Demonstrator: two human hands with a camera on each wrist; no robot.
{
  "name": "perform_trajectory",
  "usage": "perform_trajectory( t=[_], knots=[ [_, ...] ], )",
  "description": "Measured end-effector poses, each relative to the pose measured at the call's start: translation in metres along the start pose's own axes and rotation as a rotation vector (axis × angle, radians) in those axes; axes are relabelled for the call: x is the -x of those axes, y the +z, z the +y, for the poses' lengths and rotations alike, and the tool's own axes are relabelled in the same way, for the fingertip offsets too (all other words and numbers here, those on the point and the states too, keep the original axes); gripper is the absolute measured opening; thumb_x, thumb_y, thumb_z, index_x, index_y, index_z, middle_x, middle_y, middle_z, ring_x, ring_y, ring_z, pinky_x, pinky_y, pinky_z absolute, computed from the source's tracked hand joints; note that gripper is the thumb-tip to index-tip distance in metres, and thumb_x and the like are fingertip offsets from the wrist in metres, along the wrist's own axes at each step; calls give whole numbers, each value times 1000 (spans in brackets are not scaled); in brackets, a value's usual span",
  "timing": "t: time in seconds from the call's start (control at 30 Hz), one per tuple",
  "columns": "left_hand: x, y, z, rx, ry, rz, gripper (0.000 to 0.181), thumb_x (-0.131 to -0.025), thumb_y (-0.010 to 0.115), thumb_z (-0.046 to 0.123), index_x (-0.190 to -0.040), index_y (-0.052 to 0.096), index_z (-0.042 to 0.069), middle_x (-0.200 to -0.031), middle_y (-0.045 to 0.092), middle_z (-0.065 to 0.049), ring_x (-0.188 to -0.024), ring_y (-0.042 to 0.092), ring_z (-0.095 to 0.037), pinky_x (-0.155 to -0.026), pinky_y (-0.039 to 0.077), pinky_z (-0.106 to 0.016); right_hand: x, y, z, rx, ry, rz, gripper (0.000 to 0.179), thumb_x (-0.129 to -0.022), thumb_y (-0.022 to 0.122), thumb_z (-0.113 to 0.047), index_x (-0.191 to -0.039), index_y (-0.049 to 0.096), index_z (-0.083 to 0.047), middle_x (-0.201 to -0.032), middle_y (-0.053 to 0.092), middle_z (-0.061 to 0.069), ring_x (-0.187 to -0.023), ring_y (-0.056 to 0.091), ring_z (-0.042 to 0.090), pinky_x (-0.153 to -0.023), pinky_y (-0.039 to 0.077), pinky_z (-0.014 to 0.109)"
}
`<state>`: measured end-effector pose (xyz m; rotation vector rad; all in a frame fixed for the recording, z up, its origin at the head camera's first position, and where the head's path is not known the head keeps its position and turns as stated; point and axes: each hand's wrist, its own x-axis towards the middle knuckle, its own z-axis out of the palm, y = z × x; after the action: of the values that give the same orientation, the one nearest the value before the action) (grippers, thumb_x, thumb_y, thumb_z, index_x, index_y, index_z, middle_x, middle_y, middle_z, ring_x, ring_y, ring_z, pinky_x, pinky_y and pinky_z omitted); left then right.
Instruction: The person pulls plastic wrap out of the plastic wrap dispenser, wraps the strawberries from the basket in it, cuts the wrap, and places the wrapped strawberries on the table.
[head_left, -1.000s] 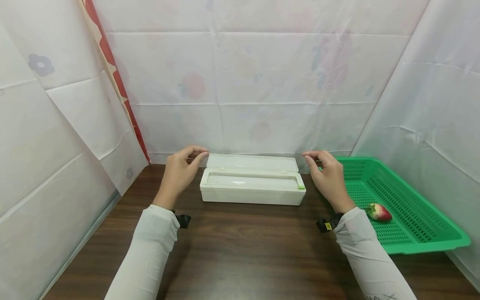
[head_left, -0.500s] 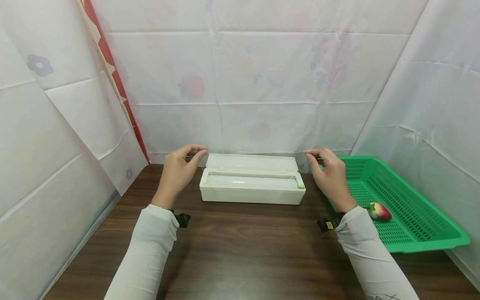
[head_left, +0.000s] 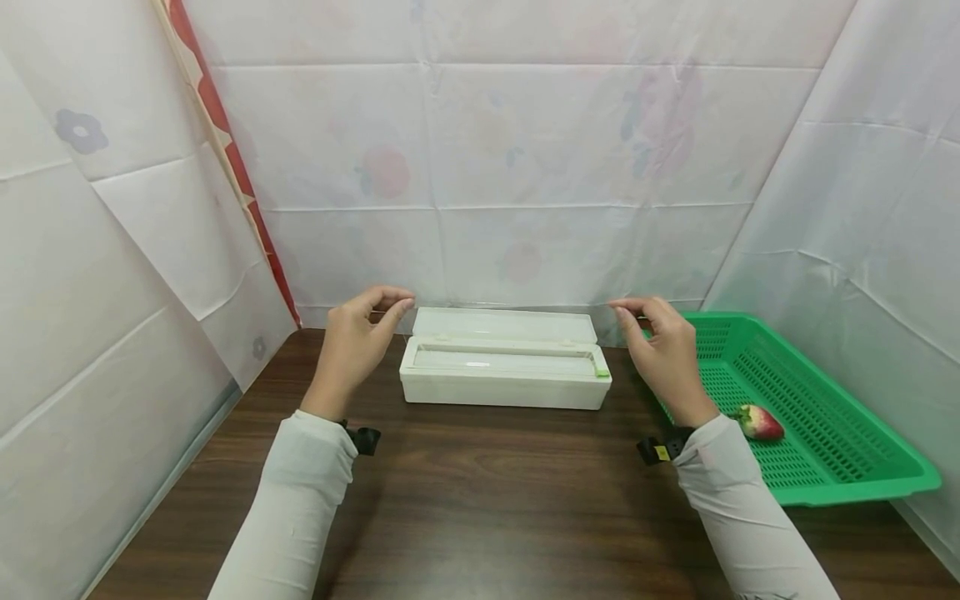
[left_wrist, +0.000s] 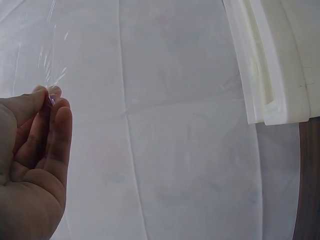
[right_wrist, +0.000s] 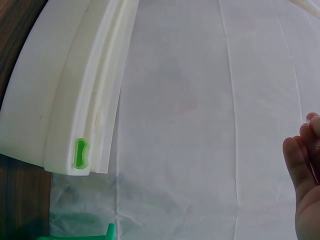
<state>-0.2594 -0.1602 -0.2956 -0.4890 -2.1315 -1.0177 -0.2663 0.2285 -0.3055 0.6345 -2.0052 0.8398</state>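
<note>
A long white cling film dispenser [head_left: 506, 392] stands on the table with its lid [head_left: 504, 325] raised and a green slide cutter [right_wrist: 81, 153] at its right end. Behind the dispenser's left end, my left hand [head_left: 356, 346] pinches a corner of transparent cling film [left_wrist: 50, 70] between thumb and fingertips. The film shows as shiny creases running off from those fingers. My right hand [head_left: 663, 350], level with the left beyond the dispenser's right end, pinches the other side of the film. Between the hands the sheet is nearly invisible, its top edge a faint line above the lid.
On the right a green plastic basket [head_left: 862, 417] holds a red and pale strawberry [head_left: 759, 423], partly beside my right wrist. The dark wooden table [head_left: 480, 508] ends at a white patterned sheet [head_left: 510, 167] at the back. Similar sheets hang at both sides.
My hands have drawn slightly apart and a little up, the right one shifting right and the left one slightly left. The dispenser, basket and strawberry stay in place.
</note>
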Motion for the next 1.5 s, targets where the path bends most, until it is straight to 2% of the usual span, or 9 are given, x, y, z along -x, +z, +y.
perform_trajectory(
  t=[0.4,0.7,0.97,1.5],
  knots=[
    [0,-4,8,12,-5,13,15,-97,69,19,-105,75,8,-97,75,-4,-87,69,-17,-79,58,-39,-1,-3,-4,-1,-21,34,15,-97,65,-4,-109,75,-6,-96,69,7,-86,62,20,-80,47,16],
    [-2,-8,10,23,18,26,15,-97,69,18,-105,75,7,-98,75,-4,-89,69,-17,-80,58,-39,-4,-5,-9,-15,-45,59,16,-96,66,-1,-109,75,-3,-94,67,10,-84,62,23,-81,45,14],
    [-4,-11,12,29,38,34,15,-97,69,19,-105,76,8,-98,75,-3,-89,69,-17,-80,58,-41,-5,-5,-8,-2,-79,99,17,-94,68,2,-109,74,-2,-93,66,12,-84,61,23,-79,45,18],
    [-6,-16,20,42,68,42,13,-96,70,17,-104,76,8,-96,75,-1,-87,68,-13,-78,58,-36,-8,-9,-8,-17,-81,119,18,-92,68,4,-108,75,-2,-95,67,13,-84,61,22,-79,45,16]
  ],
)
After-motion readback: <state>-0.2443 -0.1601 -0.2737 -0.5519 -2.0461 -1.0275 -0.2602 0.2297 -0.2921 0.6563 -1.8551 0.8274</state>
